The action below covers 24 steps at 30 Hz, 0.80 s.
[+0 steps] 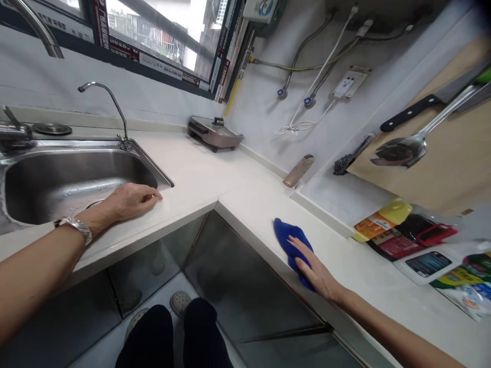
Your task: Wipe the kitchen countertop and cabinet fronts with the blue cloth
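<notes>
My left hand (132, 200) rests on the white countertop (195, 171), by the right front corner of the steel sink (164, 176). Its fingers are loosely curled together and I see nothing in them; a silver bracelet is on the wrist. On the counter's right arm, close to its front edge, my right hand (312, 268) presses a crumpled blue cloth (288, 237) against the surface. The fingers lie over the cloth, and part of it hangs at the edge. The palm side is hidden.
A lidded electric pan (215, 134) stands in the back corner, and a beige bottle (299, 171) by the wall. Cleaning bottles (425, 266) line the right side. A ladle (402, 151) and a knife (410, 113) hang above. A thin faucet (115, 105) rises behind the sink.
</notes>
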Each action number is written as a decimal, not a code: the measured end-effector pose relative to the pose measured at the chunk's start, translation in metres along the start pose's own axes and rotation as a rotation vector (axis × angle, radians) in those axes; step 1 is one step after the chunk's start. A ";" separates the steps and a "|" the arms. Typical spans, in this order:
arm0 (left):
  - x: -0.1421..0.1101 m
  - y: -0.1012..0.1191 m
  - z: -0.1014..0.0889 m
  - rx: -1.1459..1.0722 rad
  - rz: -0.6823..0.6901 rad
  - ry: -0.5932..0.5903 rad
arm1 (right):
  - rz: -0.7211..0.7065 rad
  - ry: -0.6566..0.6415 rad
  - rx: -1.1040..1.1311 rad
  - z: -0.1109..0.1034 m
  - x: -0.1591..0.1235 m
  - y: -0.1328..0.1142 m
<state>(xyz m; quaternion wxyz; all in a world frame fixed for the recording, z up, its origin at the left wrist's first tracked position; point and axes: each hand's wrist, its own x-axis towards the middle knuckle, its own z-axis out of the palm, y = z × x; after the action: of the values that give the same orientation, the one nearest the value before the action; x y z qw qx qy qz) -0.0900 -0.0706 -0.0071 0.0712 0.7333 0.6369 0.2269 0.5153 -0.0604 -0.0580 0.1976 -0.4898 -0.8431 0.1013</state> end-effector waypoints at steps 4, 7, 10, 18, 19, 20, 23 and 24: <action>0.006 0.005 0.000 0.049 -0.034 -0.020 | 0.059 -0.016 -0.021 -0.016 -0.050 0.010; 0.016 0.005 0.004 0.069 -0.146 -0.084 | 0.060 -0.036 -0.043 -0.020 -0.056 0.009; 0.023 0.005 0.006 0.077 -0.249 -0.118 | 0.029 -0.042 -0.043 -0.020 -0.041 0.003; 0.024 0.012 0.007 0.089 -0.331 -0.114 | -0.258 -0.168 0.031 -0.004 0.048 -0.021; 0.024 0.013 0.007 0.089 -0.328 -0.113 | -0.299 -0.175 0.037 0.000 0.062 -0.026; 0.024 0.013 0.007 0.089 -0.325 -0.110 | -0.334 -0.180 0.041 0.005 0.076 -0.030; 0.024 0.013 0.008 0.081 -0.321 -0.108 | -0.425 -0.181 0.054 0.020 0.118 -0.045; 0.023 0.013 0.008 0.080 -0.320 -0.105 | -0.452 -0.178 0.061 0.025 0.132 -0.049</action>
<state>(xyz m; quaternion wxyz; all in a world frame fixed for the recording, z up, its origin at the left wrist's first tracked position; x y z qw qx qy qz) -0.0727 -0.0490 -0.0033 0.1102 0.6358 0.7493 0.1487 0.4074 0.0295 -0.0322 0.1546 -0.2719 -0.9419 0.1226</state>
